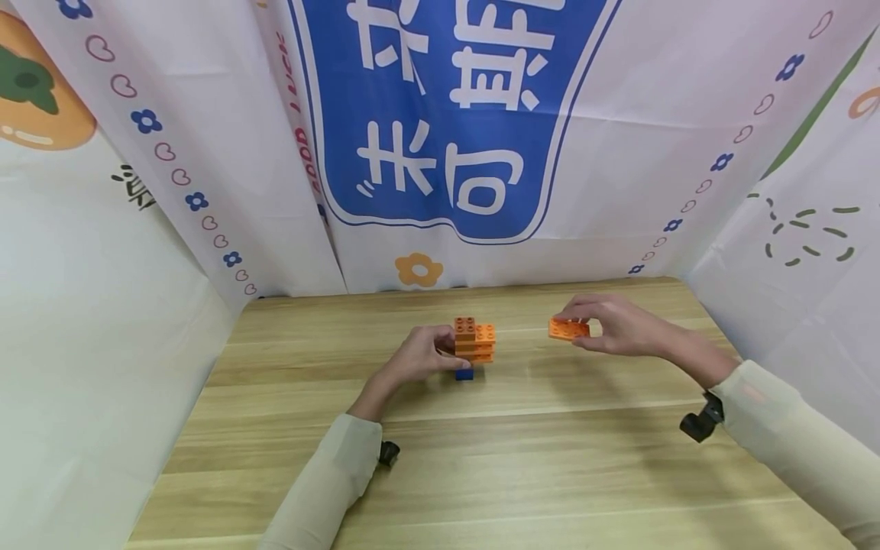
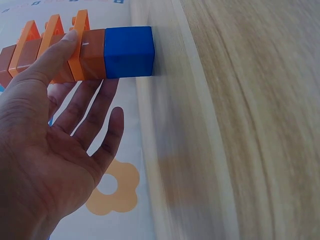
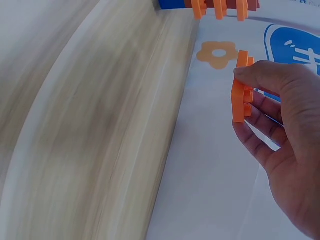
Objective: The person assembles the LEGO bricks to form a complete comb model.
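Near the back of the table, my left hand [image 1: 419, 354] grips a stack of toy building blocks [image 1: 465, 328] with thumb and fingers. At its bottom is a blue block [image 2: 130, 52]. Above that, brown blocks [image 2: 93, 54] alternate with flat orange plates [image 2: 77, 47] that stick out to the right, and a brown block tops the stack. Whether the blue block touches the table I cannot tell. Over to the right, my right hand [image 1: 615, 327] pinches a loose flat orange studded plate [image 3: 239, 87] between thumb and fingertips. This plate is apart from the stack, held above the table.
The wood-grain table [image 1: 522, 466] ends at the back against a white printed cloth [image 1: 605, 252] with a blue panel [image 1: 440, 153]. More cloth hangs on the left and right sides. Small black cameras [image 1: 701, 422] sit at both sleeve cuffs.
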Demonstrator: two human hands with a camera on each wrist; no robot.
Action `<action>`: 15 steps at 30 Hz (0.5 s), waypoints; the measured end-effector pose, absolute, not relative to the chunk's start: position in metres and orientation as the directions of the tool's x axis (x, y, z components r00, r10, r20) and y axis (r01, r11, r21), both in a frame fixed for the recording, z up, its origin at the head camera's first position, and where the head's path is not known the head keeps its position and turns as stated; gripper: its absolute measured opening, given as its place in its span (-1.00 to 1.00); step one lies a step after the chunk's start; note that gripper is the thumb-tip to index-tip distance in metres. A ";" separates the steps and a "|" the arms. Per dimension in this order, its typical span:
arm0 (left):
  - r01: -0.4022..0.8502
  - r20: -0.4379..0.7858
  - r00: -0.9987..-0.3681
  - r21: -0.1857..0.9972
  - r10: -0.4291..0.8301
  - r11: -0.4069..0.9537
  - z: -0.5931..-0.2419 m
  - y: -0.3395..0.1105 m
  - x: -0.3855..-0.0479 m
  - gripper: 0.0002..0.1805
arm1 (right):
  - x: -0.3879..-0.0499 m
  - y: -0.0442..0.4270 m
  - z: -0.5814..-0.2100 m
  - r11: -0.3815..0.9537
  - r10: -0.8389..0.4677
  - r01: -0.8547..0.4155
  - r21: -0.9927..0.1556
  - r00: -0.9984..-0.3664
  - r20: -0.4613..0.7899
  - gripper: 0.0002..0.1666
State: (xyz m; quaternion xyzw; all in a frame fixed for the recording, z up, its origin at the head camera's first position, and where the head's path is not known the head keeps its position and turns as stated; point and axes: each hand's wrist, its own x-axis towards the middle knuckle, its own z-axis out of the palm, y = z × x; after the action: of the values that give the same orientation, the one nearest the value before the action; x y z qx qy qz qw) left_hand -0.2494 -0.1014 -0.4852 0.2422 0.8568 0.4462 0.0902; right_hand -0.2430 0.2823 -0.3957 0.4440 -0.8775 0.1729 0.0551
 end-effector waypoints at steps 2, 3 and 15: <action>0.334 0.060 -0.867 0.807 0.494 0.487 -0.486 -0.101 -0.250 -0.72 | -0.243 0.279 -0.394 0.545 -0.761 -0.799 -0.255 -0.599 0.250 -0.50; 0.334 0.060 -0.867 0.807 0.495 0.487 -0.486 -0.101 -0.249 -0.72 | -0.243 0.278 -0.393 0.543 -0.762 -0.800 -0.255 -0.597 0.252 -0.50; 0.327 0.053 -0.869 0.808 0.492 0.490 -0.485 -0.101 -0.249 -0.72 | -0.248 0.259 -0.388 0.465 -0.789 -0.853 -0.236 -0.520 0.326 -0.52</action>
State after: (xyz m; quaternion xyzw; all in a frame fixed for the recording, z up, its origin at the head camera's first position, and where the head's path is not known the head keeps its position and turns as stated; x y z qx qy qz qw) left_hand -0.2490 -0.1008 -0.4848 0.2383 0.8583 0.4449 0.0927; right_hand -0.2484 0.2588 -0.3882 0.4821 -0.8516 0.1872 0.0857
